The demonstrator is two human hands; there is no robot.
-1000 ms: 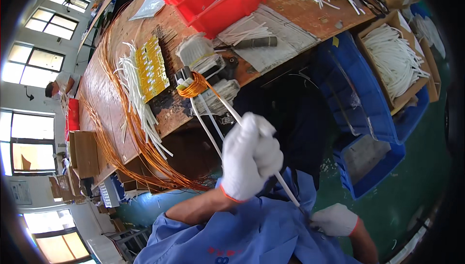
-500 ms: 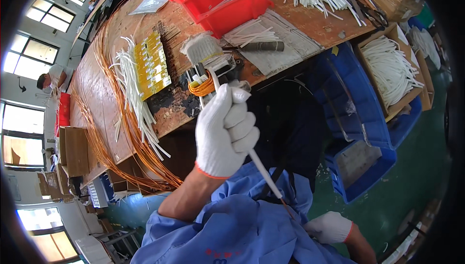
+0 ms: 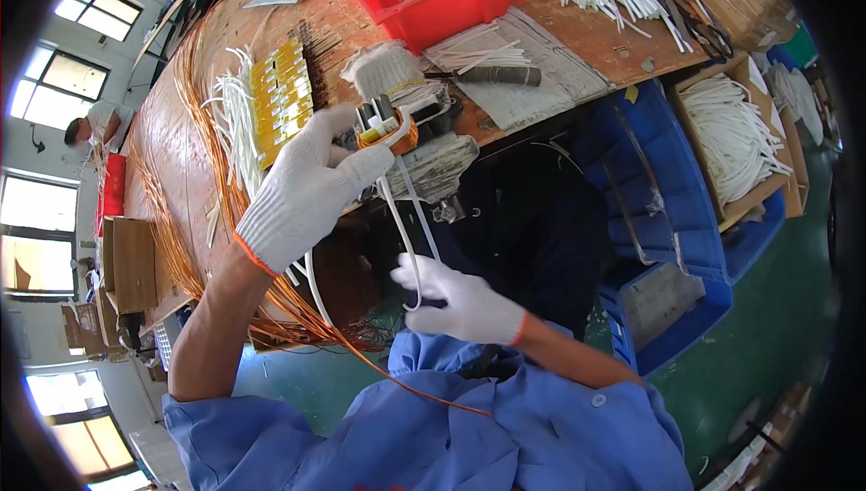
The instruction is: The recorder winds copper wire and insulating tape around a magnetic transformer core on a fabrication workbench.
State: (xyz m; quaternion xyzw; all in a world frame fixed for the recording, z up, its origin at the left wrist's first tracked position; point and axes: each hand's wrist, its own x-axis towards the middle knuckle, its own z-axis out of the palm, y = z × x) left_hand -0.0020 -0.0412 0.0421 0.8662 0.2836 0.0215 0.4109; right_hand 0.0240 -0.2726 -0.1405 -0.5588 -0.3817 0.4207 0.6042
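An orange copper-wire coil is wound round a block-like winding form at the table's edge. My left hand, in a white knit glove, reaches it from the left, thumb and fingers closed on its near side; the fingertips are partly hidden. White sleeving tubes hang down from the coil. My right hand, gloved too, is below with thumb and fingers apart. One tube's lower end curves between them, seemingly not gripped. A copper wire runs across the front of my blue jacket.
Copper wire bundles, white tubes and a yellow-taped row of parts lie left on the wooden table. Red bins stand at the back. A blue crate and a carton of tubes are at right. Another person is far left.
My left hand has opened from its fist round the white tube and moved left onto the coil. My right hand has come up from beside my waist to the hanging tubes.
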